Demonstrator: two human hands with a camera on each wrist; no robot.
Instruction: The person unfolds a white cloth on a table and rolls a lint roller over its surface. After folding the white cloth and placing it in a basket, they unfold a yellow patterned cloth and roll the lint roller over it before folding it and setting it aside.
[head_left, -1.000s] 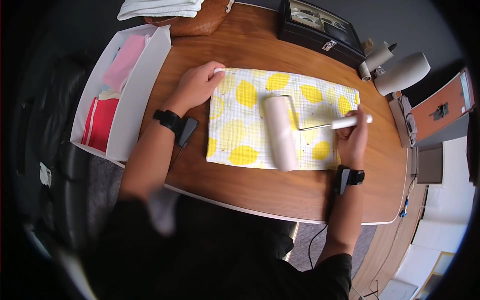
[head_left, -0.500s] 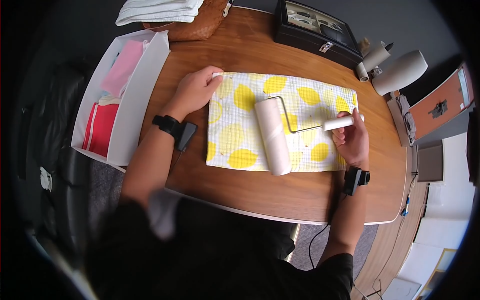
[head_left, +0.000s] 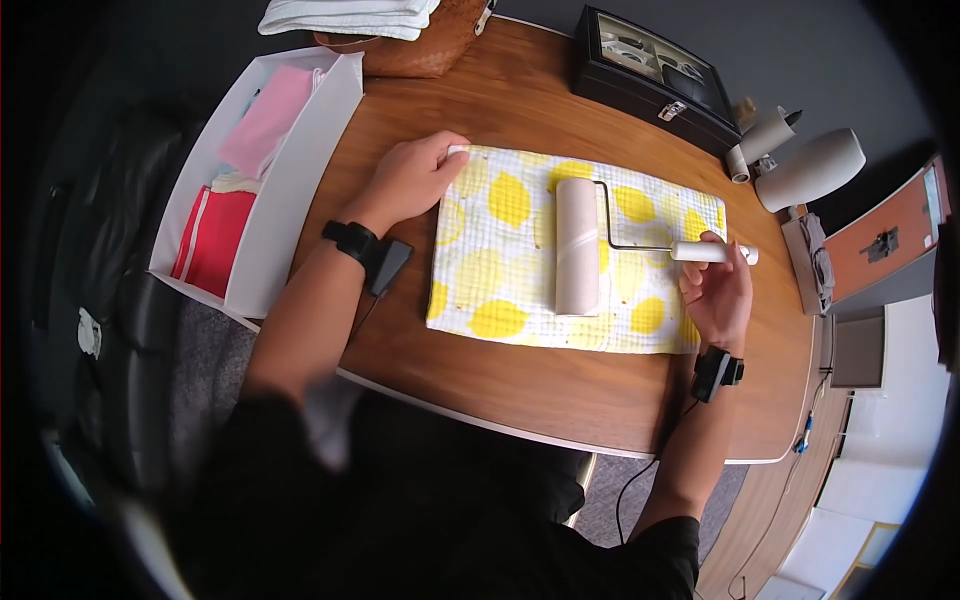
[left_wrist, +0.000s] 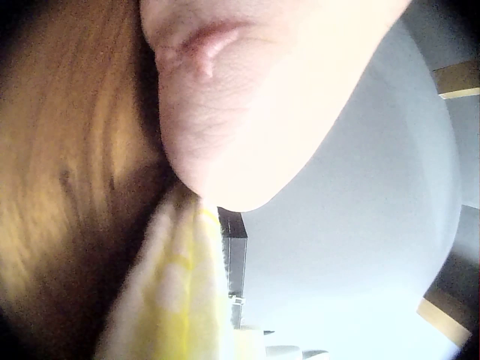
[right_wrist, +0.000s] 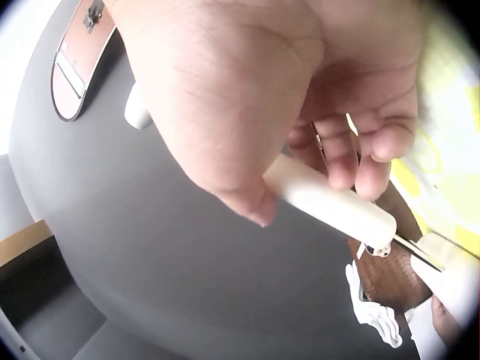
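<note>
A folded white cloth with yellow lemon prints (head_left: 470, 275) lies flat on the wooden table. At its far left corner my left hand (head_left: 412, 182) pinches the edge between thumb and fingers. In the left wrist view, the thumb (left_wrist: 217, 142) covers the corner and the cloth (left_wrist: 176, 292) stretches away from it. My right hand (head_left: 720, 300) holds the white handle of a lint roller (head_left: 577, 250) at the cloth's right side. The roller's pale cylinder overlaps the middle of the cloth. From the right wrist, the handle (right_wrist: 337, 206) shows between thumb and curled fingers.
On the left stands a white box (head_left: 290, 200) with folded pink and red cloths. Folded white towels (head_left: 350, 15) and a brown woven bag (head_left: 425, 55) sit at the back left. A black glass-topped case (head_left: 650, 85) and a white vase-like object (head_left: 812, 168) are at the back right.
The lint roller shifted left over the cloth, then back right and away from the body, and its cylinder turned from slanted to nearly straight. The left hand keeps its hold on the corner.
</note>
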